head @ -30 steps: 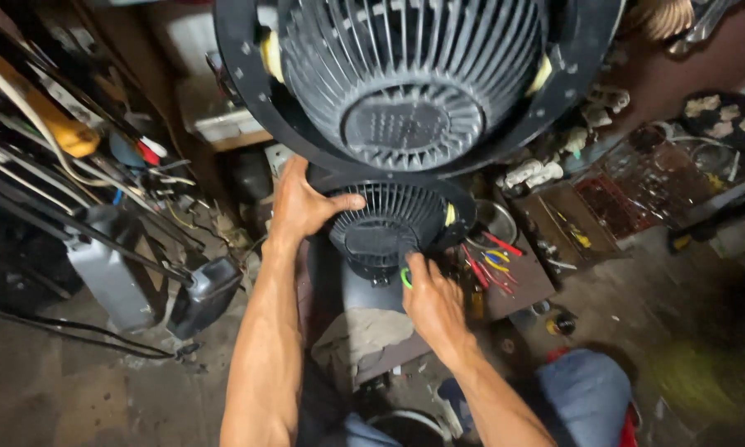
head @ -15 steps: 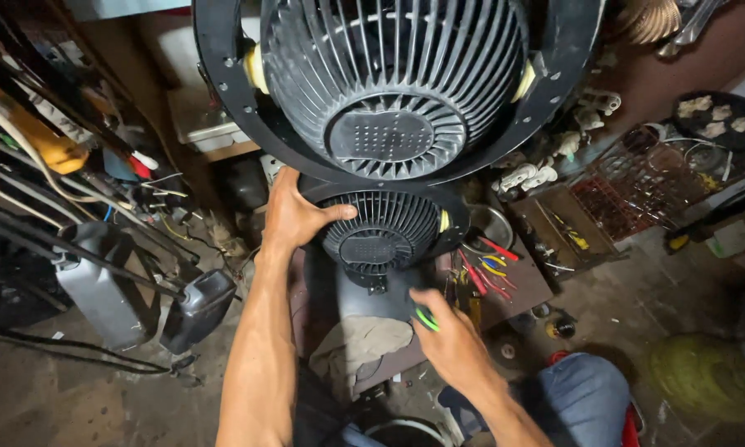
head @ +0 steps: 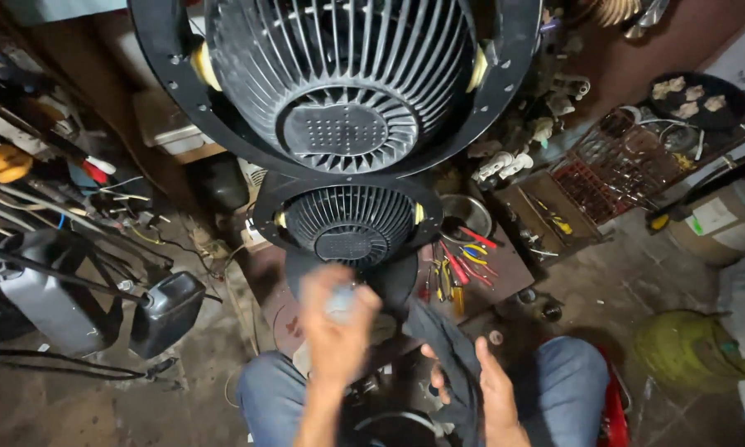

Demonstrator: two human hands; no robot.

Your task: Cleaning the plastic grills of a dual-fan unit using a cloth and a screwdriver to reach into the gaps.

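A tall black fan stands in front of me, with a large ribbed rear grille (head: 347, 99) at the top and a smaller rear grille (head: 349, 225) below it. My left hand (head: 332, 331) is blurred below the smaller grille and seems to hold a small pale object; I cannot tell what it is. My right hand (head: 484, 385) is low at the centre right, gripping a dark cloth (head: 447, 339) that hangs over my lap. Both hands are off the fan. My knees in blue jeans (head: 571, 372) frame the bottom.
Pliers and screwdrivers with red and yellow handles (head: 459, 269) lie beside a metal bowl (head: 463, 213) right of the fan. A dark plastic jug (head: 170, 310) and cables sit left. Wire racks (head: 629, 161) and a green gas cylinder (head: 691, 348) are on the right.
My left hand has left the smaller grille and dropped toward me. My right hand has pulled back and now grips the dark cloth. The view has tilted downward.
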